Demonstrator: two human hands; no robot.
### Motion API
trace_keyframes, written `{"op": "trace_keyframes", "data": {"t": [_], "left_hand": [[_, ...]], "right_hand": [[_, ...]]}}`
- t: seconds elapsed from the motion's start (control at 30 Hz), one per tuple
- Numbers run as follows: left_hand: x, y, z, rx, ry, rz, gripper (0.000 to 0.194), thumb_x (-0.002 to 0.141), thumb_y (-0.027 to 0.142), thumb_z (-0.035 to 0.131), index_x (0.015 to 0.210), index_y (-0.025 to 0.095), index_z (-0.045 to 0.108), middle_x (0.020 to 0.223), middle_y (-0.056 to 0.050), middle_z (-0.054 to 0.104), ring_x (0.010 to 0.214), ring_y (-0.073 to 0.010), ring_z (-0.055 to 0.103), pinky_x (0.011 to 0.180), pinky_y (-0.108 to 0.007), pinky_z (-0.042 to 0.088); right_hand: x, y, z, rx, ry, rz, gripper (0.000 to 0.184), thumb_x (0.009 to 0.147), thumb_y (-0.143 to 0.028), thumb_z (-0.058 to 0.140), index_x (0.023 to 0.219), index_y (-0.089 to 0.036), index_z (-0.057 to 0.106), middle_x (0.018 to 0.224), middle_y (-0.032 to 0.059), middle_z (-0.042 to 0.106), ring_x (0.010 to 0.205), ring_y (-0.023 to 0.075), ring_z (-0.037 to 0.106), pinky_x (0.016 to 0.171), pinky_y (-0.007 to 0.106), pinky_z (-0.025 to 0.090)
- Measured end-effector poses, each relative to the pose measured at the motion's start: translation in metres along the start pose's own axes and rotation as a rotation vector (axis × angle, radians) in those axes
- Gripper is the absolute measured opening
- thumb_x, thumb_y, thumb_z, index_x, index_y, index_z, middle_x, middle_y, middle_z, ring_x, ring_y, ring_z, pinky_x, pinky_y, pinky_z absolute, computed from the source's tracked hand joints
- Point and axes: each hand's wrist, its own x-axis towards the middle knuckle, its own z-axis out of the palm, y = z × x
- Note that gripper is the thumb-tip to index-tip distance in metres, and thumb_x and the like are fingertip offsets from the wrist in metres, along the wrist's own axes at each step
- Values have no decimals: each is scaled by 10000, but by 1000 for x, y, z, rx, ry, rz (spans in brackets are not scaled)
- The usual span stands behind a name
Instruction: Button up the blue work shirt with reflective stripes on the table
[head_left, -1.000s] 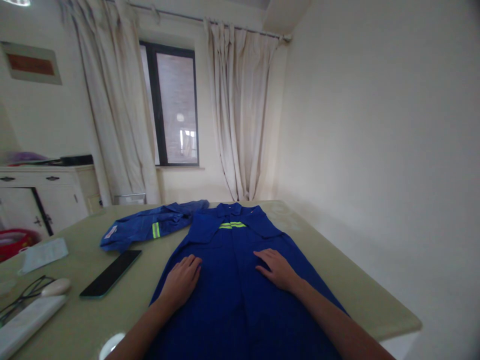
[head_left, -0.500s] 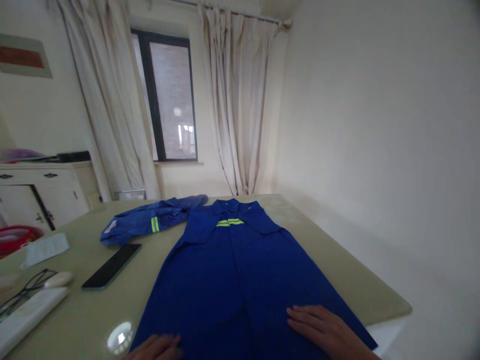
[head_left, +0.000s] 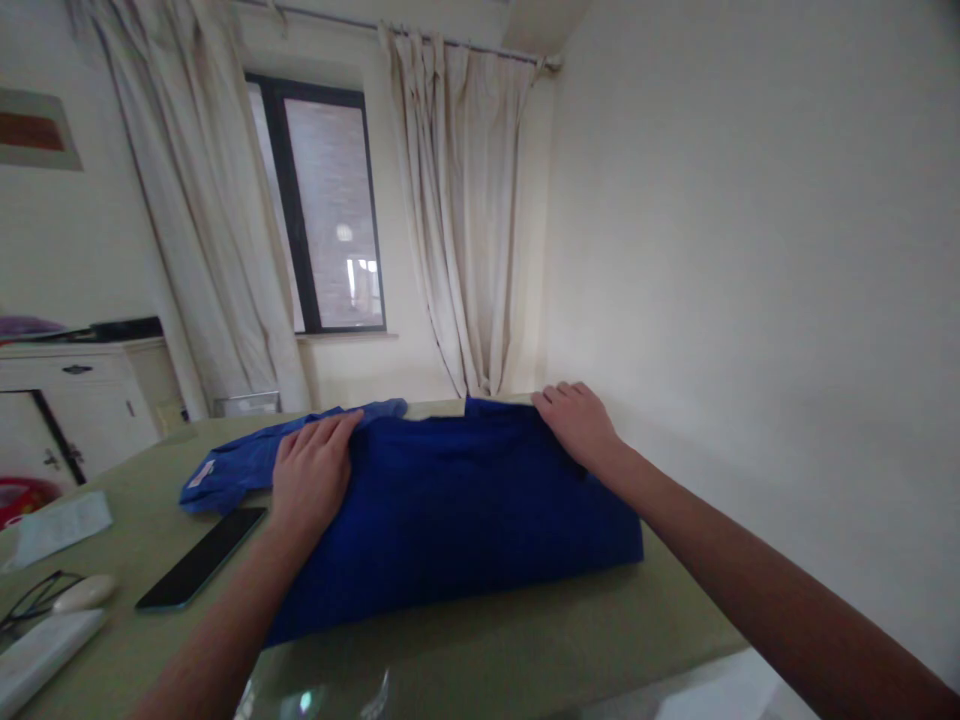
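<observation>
A dark blue work jacket (head_left: 457,510) lies folded across the table, its lower part turned up over the upper part. My left hand (head_left: 315,465) grips the far left corner of the fold, fingers curled over the edge. At the far right corner, my right hand (head_left: 574,420) holds the cloth the same way. The collar and the yellow reflective band are hidden beneath the fold. Beside my left hand lies a second blue garment (head_left: 236,465) with a pale label, partly covered by that hand.
The green-topped table (head_left: 525,640) meets a bare wall on the right. On the left lie a black phone (head_left: 202,560), a white mouse (head_left: 85,592), glasses (head_left: 37,605), a white slab-like object (head_left: 49,655) and a pale cloth or mask (head_left: 64,527). Curtains (head_left: 465,200) hang behind.
Both hands have moved from the near part of the jacket to its far side, carrying the lower hem up and over. The near part of the table is now uncovered.
</observation>
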Motion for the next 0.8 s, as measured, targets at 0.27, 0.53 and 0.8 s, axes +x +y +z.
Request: {"op": "trace_keyframes", "data": {"t": [0.27, 0.53, 0.8], "left_hand": [[-41, -18, 102, 77, -113, -235, 594, 979, 399, 364, 1497, 108, 379, 1494, -218, 455, 1323, -390, 455, 1069, -530, 358], [-101, -68, 148, -45, -496, -278, 580, 936, 491, 327, 1245, 66, 574, 1286, -235, 611, 1221, -390, 561, 1033, -518, 414], [-107, -71, 107, -806, -528, -392, 383, 775, 397, 559, 1093, 185, 535, 1130, -116, 682, 1054, -284, 672, 927, -403, 544]], "right_hand": [[-8, -12, 148, 62, -135, 228, 393, 948, -336, 562, 1312, -188, 587, 1368, 154, 578, 1268, 326, 500, 1046, 449, 380], [-33, -21, 189, 132, -261, 341, 524, 1008, -494, 391, 1302, -121, 612, 1349, 216, 595, 1273, 345, 537, 1038, 455, 397], [5, -7, 175, 187, -304, 428, 425, 985, -460, 484, 1243, -151, 621, 1299, 223, 610, 1260, 354, 547, 1026, 490, 403]]}}
